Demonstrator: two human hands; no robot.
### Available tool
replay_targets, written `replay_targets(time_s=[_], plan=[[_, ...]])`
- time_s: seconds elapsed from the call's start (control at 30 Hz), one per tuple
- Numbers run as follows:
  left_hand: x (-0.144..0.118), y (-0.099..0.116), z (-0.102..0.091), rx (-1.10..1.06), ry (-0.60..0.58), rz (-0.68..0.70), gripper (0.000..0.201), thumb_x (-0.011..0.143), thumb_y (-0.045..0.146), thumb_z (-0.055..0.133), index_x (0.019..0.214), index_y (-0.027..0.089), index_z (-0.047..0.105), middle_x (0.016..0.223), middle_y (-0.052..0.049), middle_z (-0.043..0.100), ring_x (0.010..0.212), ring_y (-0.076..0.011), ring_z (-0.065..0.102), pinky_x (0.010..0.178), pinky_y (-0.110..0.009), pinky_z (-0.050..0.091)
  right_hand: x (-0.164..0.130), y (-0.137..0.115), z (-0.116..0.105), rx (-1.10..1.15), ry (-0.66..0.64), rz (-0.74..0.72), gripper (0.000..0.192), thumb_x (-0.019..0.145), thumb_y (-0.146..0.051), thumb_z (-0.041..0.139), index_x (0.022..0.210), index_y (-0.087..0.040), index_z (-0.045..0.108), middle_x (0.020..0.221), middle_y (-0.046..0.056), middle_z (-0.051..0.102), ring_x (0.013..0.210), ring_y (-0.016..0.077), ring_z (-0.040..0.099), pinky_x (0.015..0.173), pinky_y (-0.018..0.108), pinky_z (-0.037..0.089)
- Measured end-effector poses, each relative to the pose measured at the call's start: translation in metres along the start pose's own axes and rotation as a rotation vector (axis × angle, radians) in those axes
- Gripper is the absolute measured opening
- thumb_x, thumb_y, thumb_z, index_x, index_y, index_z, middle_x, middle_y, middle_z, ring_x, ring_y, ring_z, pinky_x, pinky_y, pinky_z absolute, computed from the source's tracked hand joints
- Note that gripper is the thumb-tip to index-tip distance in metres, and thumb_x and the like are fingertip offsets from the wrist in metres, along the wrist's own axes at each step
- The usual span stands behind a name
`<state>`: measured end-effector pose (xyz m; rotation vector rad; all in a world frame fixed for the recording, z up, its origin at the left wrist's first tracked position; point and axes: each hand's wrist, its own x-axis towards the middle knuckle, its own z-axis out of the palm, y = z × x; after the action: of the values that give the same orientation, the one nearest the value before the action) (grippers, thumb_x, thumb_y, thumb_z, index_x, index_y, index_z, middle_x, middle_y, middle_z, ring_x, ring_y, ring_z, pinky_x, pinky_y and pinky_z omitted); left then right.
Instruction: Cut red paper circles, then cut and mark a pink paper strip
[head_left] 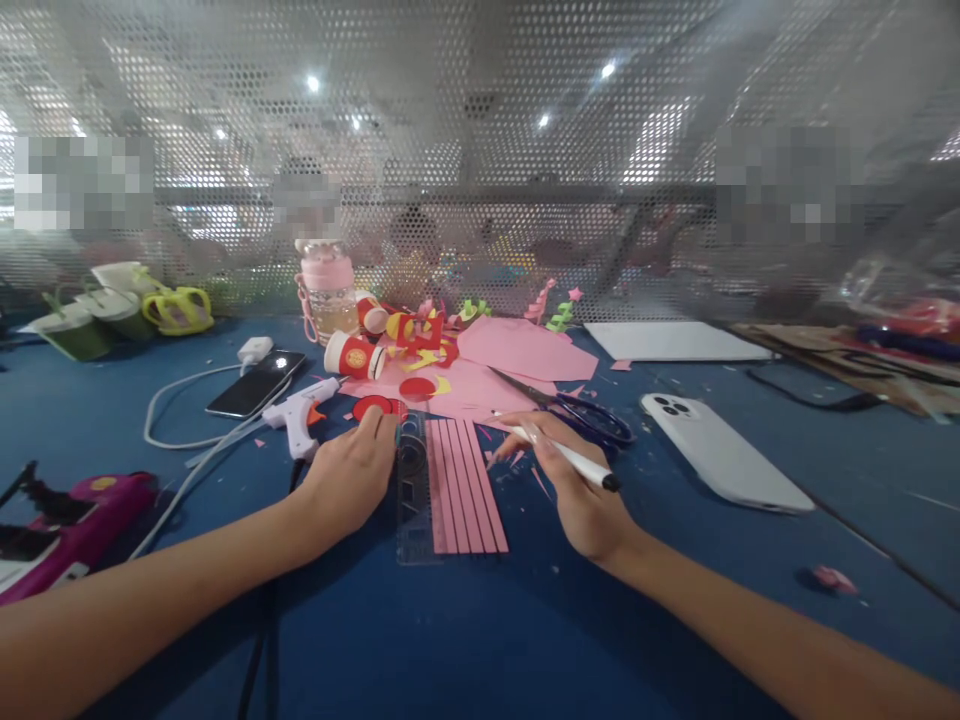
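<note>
My right hand [581, 490] is closed round a white marker [566, 460] with a black end, its tip pointing up and left. My left hand [352, 470] is curled, with its fingertips at the upper left edge of a clear stencil ruler [414, 500] lying flat. Along the ruler's right side lies a pink paper piece [469, 490] marked with several dark lengthwise lines. Just beyond my right hand, blue-handled scissors [600, 418] rest with their blades on pink sheets [525, 350]. A red paper disc [375, 406] lies by my left fingers.
Left of my hand are a white glue gun [300, 420], a black phone [256, 383] and a purple power strip [90, 520]. A bottle [328, 290] and a red paper cup [352, 357] stand behind. A white phone [720, 450] lies right; perforated sheeting [480, 180] closes the back.
</note>
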<state>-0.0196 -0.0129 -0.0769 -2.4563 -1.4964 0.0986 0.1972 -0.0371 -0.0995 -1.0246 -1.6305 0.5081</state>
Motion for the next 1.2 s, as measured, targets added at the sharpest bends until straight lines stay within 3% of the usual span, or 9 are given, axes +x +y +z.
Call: replay_targets(time_s=[0.1,0.2,0.27,0.33,0.5,0.73,0.97,1.07,1.2], plan=[[0.001,-0.003,0.008,-0.075,0.110,0.075,0.028,0.092,0.010,0.030,0.106,0.010,0.053,0.104,-0.015,0.058,0.080,-0.0225,0.063,0.068,-0.035,0.053,-0.002,-0.002,0.004,0.169,0.028,0.121,0.038,0.089,-0.050,0.041,0.092,-0.022,0.067,0.055,-0.002,0.052,0.050,0.0130,0.049,0.048,0.026,0.043],[0.002,-0.004,0.015,-0.161,0.263,0.018,0.020,0.092,0.023,0.042,0.105,0.011,0.050,0.103,-0.014,0.057,0.083,-0.0241,0.064,0.068,-0.035,0.053,-0.003,-0.004,0.008,0.312,0.019,0.238,0.039,0.084,-0.052,0.047,0.095,-0.020,0.066,0.050,-0.005,0.045,0.040,0.0094,0.040,0.033,0.020,0.033],[0.004,-0.004,0.017,-0.182,0.333,-0.056,0.029,0.088,0.032,0.049,0.107,0.010,0.046,0.107,-0.018,0.056,0.091,-0.0280,0.064,0.069,-0.037,0.053,-0.004,-0.006,0.009,0.375,0.008,0.292,0.040,0.082,-0.054,0.051,0.094,-0.019,0.064,0.051,-0.006,0.045,0.037,0.0079,0.038,0.028,0.018,0.029],[0.007,-0.006,0.017,-0.218,0.315,-0.083,0.035,0.087,0.035,0.052,0.109,0.009,0.044,0.108,-0.020,0.057,0.097,-0.0305,0.062,0.072,-0.038,0.053,-0.005,-0.007,0.009,0.401,-0.007,0.322,0.039,0.079,-0.055,0.054,0.092,-0.019,0.063,0.050,-0.006,0.046,0.034,0.0068,0.037,0.026,0.017,0.029],[0.013,-0.013,0.017,-0.378,0.096,0.011,0.029,0.091,0.020,0.040,0.117,0.007,0.043,0.103,-0.017,0.065,0.102,-0.0265,0.063,0.083,-0.038,0.051,-0.005,-0.008,0.009,0.384,-0.029,0.328,0.033,0.079,-0.052,0.057,0.080,-0.019,0.058,0.049,-0.007,0.048,0.034,0.0057,0.040,0.029,0.017,0.031],[0.010,-0.010,0.010,-0.246,0.173,0.093,0.037,0.090,0.011,0.027,0.124,0.006,0.043,0.127,-0.023,0.052,0.105,-0.0264,0.061,0.085,-0.041,0.051,-0.005,-0.009,0.008,0.611,-0.085,0.340,0.030,0.076,-0.050,0.060,0.076,-0.020,0.061,0.055,-0.002,0.058,0.042,0.0102,0.052,0.037,0.022,0.041],[0.009,-0.010,0.016,-0.213,0.229,0.220,0.035,0.090,0.008,0.029,0.118,0.010,0.050,0.116,-0.017,0.057,0.112,-0.0267,0.054,0.088,-0.040,0.051,-0.003,-0.005,0.008,0.851,-0.142,0.441,0.047,0.076,-0.060,0.052,0.077,-0.017,0.070,0.059,0.005,0.067,0.048,0.0142,0.057,0.041,0.025,0.046],[0.009,-0.012,0.020,-0.223,0.280,0.117,0.031,0.092,0.021,0.039,0.118,0.006,0.047,0.115,-0.020,0.057,0.112,-0.0296,0.055,0.087,-0.042,0.050,-0.003,-0.003,0.008,0.860,-0.147,0.460,0.044,0.077,-0.058,0.052,0.075,-0.017,0.069,0.056,0.004,0.065,0.044,0.0137,0.055,0.038,0.024,0.044],[0.011,-0.012,0.017,-0.240,0.325,-0.045,0.055,0.086,0.037,0.054,0.124,0.001,0.038,0.119,-0.025,0.055,0.115,-0.0338,0.054,0.090,-0.044,0.047,-0.003,-0.003,0.008,0.854,-0.166,0.461,0.043,0.077,-0.057,0.052,0.073,-0.018,0.069,0.053,0.003,0.065,0.041,0.0139,0.054,0.036,0.024,0.043]])
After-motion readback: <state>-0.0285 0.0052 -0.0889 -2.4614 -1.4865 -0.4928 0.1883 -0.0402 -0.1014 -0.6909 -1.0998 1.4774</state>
